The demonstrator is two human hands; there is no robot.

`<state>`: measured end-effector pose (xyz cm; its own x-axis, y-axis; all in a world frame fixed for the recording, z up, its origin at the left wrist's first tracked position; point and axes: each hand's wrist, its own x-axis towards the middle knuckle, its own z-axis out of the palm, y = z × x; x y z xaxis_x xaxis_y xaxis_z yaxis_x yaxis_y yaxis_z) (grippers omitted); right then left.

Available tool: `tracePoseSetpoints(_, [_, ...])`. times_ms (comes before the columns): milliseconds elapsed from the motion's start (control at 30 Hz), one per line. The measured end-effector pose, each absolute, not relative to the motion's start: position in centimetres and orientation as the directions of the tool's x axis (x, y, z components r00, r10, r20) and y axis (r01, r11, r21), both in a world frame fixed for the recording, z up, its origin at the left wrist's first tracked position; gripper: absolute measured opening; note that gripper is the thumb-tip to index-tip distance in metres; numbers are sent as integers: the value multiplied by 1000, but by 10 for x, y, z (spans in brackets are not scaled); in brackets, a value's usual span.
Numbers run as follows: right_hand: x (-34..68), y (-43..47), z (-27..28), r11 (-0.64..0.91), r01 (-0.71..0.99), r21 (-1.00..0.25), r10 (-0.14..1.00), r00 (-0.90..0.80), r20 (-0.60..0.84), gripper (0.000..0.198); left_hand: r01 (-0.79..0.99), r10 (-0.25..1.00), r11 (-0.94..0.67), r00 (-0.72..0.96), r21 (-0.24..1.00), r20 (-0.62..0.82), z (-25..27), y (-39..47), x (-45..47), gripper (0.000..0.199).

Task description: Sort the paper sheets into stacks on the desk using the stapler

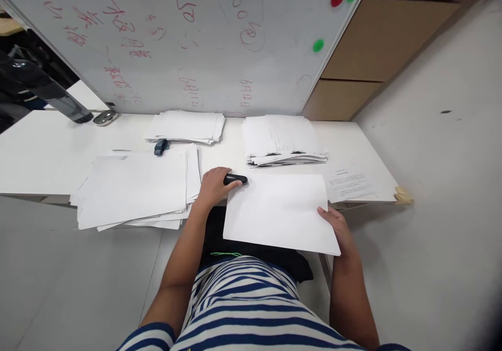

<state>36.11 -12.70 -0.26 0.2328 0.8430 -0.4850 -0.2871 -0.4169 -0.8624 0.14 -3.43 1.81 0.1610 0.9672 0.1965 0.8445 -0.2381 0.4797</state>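
Observation:
My left hand (pixel 214 186) is closed around a black stapler (pixel 236 179), whose front end lies at the upper left corner of some white paper sheets (pixel 276 212). I cannot tell how many sheets there are. At their right edge my right hand (pixel 339 228) grips them, thumb on top and fingers underneath. The sheets reach out past the table's front edge, over my lap. Just beyond them rests a thick paper stack (pixel 280 135) with some print and dark marks along its near edge. A large loose pile of paper (pixel 133 189) lies left of my left hand.
Another paper stack (pixel 186 126) lies by the whiteboard (pixel 219 42). A dark clip-like object (pixel 161 147), a computer mouse (pixel 105 117) and a bottle (pixel 58 97) are on the left. A printed sheet (pixel 349 182) lies at the right, beside the wall (pixel 439 183). Cardboard boxes (pixel 388 37) stand behind.

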Motion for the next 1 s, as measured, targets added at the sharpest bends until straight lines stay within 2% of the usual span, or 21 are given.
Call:
tracePoseSetpoints(67, [360,-125,3,-400,-273,-875,855,232,-463,42,847,962,-258,182,464,204,5,-35,-6,47])
tracePoseSetpoints(233, [368,-129,20,-313,-255,-915,865,322,-386,40,894,948,-179,45,410,315,-20,-31,-5,47])
tracePoseSetpoints(433, [370,-143,26,-226,-264,-938,860,397,-319,32,907,941,-168,32,386,336,-25,-30,-3,48])
tracePoseSetpoints(633, [361,-145,15,-204,-253,-946,826,475,-305,23,906,939,-178,39,385,340,-22,-32,-2,46])
tracePoseSetpoints(800, [358,-142,7,-242,-163,-956,854,431,-290,21,904,939,-177,37,389,343,-20,-34,-2,43])
tracePoseSetpoints(1000, [356,-140,-2,-248,-226,-942,859,399,-322,16,901,935,-183,37,393,352,-22,-34,-3,42])
